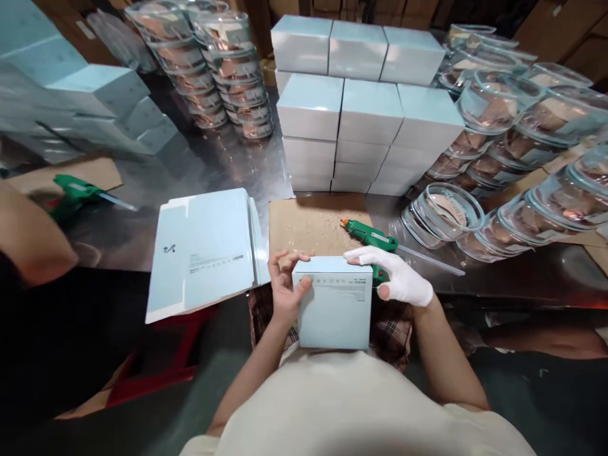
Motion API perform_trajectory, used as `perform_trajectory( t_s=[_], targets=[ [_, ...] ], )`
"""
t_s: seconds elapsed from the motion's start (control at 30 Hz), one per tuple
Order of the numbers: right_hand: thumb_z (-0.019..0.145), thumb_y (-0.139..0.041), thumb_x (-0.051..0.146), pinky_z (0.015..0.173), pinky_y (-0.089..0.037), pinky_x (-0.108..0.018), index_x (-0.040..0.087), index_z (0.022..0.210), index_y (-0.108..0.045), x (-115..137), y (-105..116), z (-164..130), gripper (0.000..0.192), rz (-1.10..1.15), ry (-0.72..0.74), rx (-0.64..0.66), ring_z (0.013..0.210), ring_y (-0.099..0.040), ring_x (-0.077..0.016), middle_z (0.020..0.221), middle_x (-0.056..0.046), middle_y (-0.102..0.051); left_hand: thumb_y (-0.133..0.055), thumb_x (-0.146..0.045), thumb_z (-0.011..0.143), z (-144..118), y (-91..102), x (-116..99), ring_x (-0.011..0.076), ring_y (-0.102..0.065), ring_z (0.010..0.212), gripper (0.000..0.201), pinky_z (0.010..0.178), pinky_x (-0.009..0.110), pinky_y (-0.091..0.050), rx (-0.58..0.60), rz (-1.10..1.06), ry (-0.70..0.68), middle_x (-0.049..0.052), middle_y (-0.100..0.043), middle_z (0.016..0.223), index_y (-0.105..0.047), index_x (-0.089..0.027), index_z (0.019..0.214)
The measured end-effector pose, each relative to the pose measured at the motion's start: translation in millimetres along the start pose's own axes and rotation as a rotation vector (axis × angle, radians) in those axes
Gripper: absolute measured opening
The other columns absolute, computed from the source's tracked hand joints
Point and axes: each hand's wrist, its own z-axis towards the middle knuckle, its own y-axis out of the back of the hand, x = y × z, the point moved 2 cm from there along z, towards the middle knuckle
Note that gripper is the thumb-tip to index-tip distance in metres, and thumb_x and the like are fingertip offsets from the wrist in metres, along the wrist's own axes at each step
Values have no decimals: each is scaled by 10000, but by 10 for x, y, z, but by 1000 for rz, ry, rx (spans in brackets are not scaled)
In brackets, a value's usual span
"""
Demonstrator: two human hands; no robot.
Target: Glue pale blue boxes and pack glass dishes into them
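1. Pale blue box (335,313): assembled and closed, held at the near edge of the steel table (209,161), against the person's body. Taken as the landmark for all entries below.
2. Left hand (284,288): bare, set against the left side of the box, thumb on its top face, fingers curled loosely over the upper left corner. The box is steadied, not fully enclosed.
3. Right hand (396,278): covered by a white glove, laid over the upper right corner of the box, fingers stretched flat along the top edge. No clenched grasp is seen.
4. Green glue gun (370,235): lying just behind the box and partly under the right hand, nozzle pointed left, on a cardboard mat (308,225).
5. Flat unfolded cartons (204,250): stacked to the left of the box, overhanging the table edge.
6. Finished blue boxes (368,114): stacked in rows well behind the box.
7. Glass bowls (498,158): nested in piles to the right rear; further stacks (223,69) to the left rear.
8. Second green glue gun (76,190): far left of the box, near another person's arm (28,234).
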Motion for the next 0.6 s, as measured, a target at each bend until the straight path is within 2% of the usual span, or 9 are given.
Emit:
perform_trajectory(
  t_s=[0.07,0.13,0.3,0.33,0.4,0.47,0.5,0.53,0.6],
  targets=[
    [948,-721,580,1129,-501,-457,261,1365,-686,79,-4,14,525,-153,74,39,1305,-608,-256,1380,-140,-630,-807,-492,878,23,14,-28,258,-710,1132,324,1034,444,-539,40,71,-49,57,-667,1090,-667,-262,1059],
    [992,-710,421,1113,-515,-426,251,1322,-700,125,-22,53,371,-227,118,60,1261,-613,-221,1320,-126,-623,-789,-517,884,33,-2,-59,268,-694,1128,310,1029,454,-545,68,129,-55,76,-650,1078,-705,-219,893],
    [1007,-683,415,1131,-513,-445,252,1228,-713,27,-36,-3,276,-190,67,75,1246,-616,-221,1268,-107,-633,-791,-523,879,9,-66,-95,256,-679,1085,318,1032,456,-543,89,156,-23,68,-650,997,-727,-216,828],
    [985,-705,474,1157,-495,-465,266,1261,-696,-17,-60,-64,346,-178,23,21,1286,-603,-239,1317,-112,-616,-792,-519,880,1,-60,-91,255,-684,1088,313,1028,445,-539,84,150,-7,65,-656,1001,-725,-217,835],
    [872,-749,682,1204,-457,-513,310,1426,-576,-102,-169,-234,689,-120,-66,-227,1399,-544,-292,1484,-128,-518,-789,-502,890,-4,-22,-80,247,-695,1098,290,1024,418,-525,10,134,22,54,-668,1028,-715,-222,868],
    [685,-740,885,1232,-425,-561,352,1602,-315,-181,-379,-448,1142,-24,-129,-544,1512,-444,-350,1646,-151,-344,-786,-475,902,15,6,-84,230,-691,1119,259,1044,392,-501,-149,114,15,37,-667,1057,-699,-231,904],
    [629,-738,921,1240,-411,-577,361,1644,-189,-219,-521,-546,1283,12,-150,-626,1544,-406,-365,1684,-163,-287,-784,-466,907,33,-3,-94,220,-684,1132,250,1057,379,-489,-227,106,5,31,-663,1069,-690,-235,915],
    [616,-762,911,1250,-395,-585,357,1661,-126,-260,-669,-627,1343,33,-193,-628,1557,-391,-371,1714,-172,-248,-781,-472,910,54,-32,-109,213,-677,1146,255,1065,368,-484,-280,89,-1,27,-657,1080,-682,-238,921],
    [769,-769,792,1194,-465,-570,363,1645,-173,-306,-879,-746,1143,60,-261,-635,1497,-488,-348,1670,-171,-360,-773,-528,902,79,-122,-143,222,-665,1189,296,1065,369,-499,-288,23,0,33,-651,1145,-675,-260,980]
  ],
)
